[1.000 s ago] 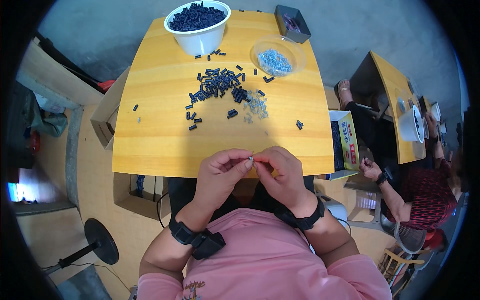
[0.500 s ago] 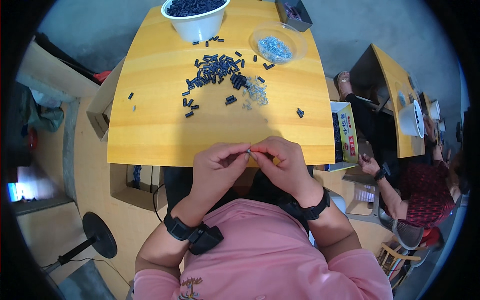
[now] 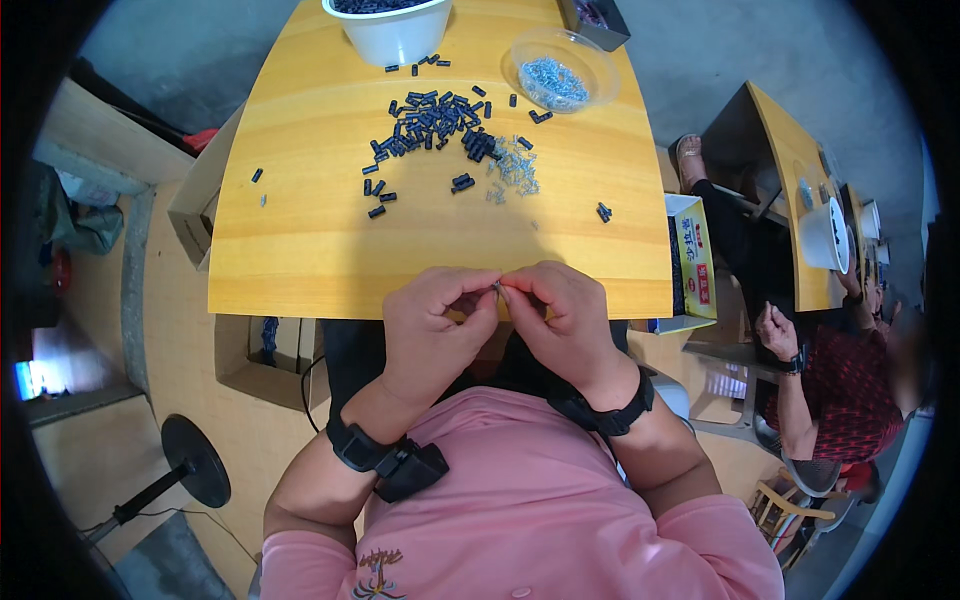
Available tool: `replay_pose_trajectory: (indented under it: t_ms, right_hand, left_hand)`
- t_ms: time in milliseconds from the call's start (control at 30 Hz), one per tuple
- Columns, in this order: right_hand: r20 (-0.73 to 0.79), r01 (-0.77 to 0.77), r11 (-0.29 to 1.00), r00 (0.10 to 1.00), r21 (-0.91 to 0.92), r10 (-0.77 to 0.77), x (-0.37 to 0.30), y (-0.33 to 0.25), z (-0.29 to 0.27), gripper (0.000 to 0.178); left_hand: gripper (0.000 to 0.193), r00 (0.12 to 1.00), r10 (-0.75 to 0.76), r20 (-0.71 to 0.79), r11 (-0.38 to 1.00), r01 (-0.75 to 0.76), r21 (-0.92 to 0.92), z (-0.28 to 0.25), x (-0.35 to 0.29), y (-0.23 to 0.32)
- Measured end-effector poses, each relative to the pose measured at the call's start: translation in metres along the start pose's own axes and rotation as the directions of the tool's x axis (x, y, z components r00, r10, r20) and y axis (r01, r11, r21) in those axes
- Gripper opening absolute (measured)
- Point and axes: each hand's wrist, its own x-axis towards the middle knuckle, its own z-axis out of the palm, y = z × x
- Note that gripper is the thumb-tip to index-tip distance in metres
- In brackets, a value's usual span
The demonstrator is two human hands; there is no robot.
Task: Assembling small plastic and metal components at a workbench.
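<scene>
The biggest thing is the yellow desk (image 3: 310,250). At the far right, another person (image 3: 850,400) in a dark red top sits by a second desk (image 3: 780,180). A brown box (image 3: 265,390) is on the floor, low on the left of the big desk. A yellow and white box (image 3: 697,265) is by the desk's right side.

At the far end of the desk is a white tub (image 3: 395,38) with lots of black bits inside. To its right is a round clear bowl (image 3: 603,75) with shiny silver bits in it. A dark grey box (image 3: 603,32) sits behind the bowl, at the far right corner.

The left hand (image 3: 440,315) and the right hand (image 3: 560,315) are close together at the near edge. Each grip is pinched almost closed, thumb to finger, and both have hold of the same tiny thing.

In the middle of the desk is a messy heap of black pieces (image 3: 435,120). Just beside it, on the right, is a smaller heap of silver bits (image 3: 515,168). One black piece (image 3: 257,175) lies alone on the left.

The smallest thing is the tiny grey piece (image 3: 497,287) between the fingertips. It is too small to tell its shape.
</scene>
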Motion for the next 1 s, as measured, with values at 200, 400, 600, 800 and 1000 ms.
replay_pose_trajectory:
  t_ms: [200,400,600,800,1000]
  right_hand:
    - [-0.013,0.0,0.999,1.0,-0.042,0.0,-0.001,-0.004,0.005,0.007]
    - [0.017,-0.048,0.997,0.999,0.06,0.047,0.001,0.0,0.002,0.007]
    - [0.112,0.018,1.0,0.994,0.017,-0.02,0.007,0.002,-0.003,0.007]
    - [0.081,0.039,0.998,0.996,-0.04,-0.035,0.006,0.001,0.003,0.007]
    - [0.071,-0.007,0.998,0.997,0.057,0.003,0.006,0.005,0.0,0.005]
  left_hand:
    - [0.017,1.0,0.018,-0.02,0.999,-0.018,0.026,-0.002,-0.002,-0.001]
    - [0.017,1.0,-0.006,-0.004,1.0,0.006,0.002,-0.005,-0.001,-0.005]
    - [0.017,1.0,-0.024,0.012,1.0,0.024,0.0,-0.006,0.0,-0.005]
    - [0.016,0.996,-0.08,0.049,0.996,0.082,-0.031,-0.01,-0.002,-0.006]
    - [0.017,0.996,-0.072,0.059,0.997,0.073,-0.008,-0.012,-0.002,0.0]
